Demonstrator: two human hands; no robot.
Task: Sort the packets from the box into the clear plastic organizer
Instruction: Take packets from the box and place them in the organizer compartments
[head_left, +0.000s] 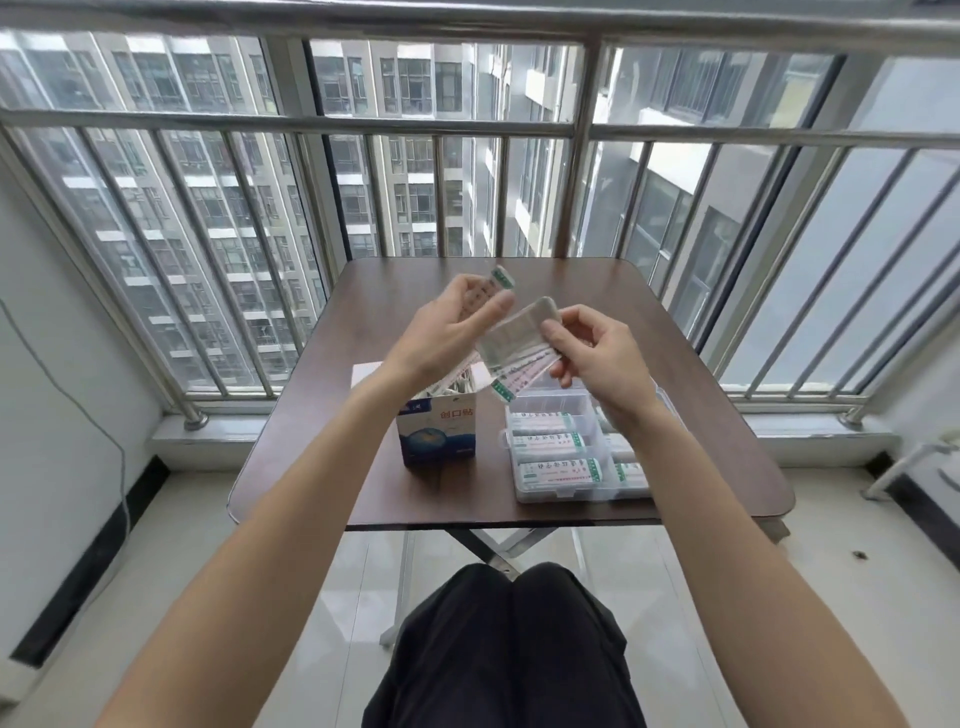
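Both hands are raised above the table. My left hand (448, 327) grips a bunch of white packets with green ends (497, 278). My right hand (592, 348) pinches a separate fanned bunch of packets (514, 345) between thumb and fingers. Below stands the open blue-and-white box (439, 434) with more packets sticking out of its top. To its right lies the clear plastic organizer (566, 457), lid open, with packets lying in several of its compartments.
The brown folding table (332, 452) stands against a metal balcony railing (467, 124). The box's white flap (366, 371) lies open toward the back. My knees in dark trousers (511, 639) are under the front edge.
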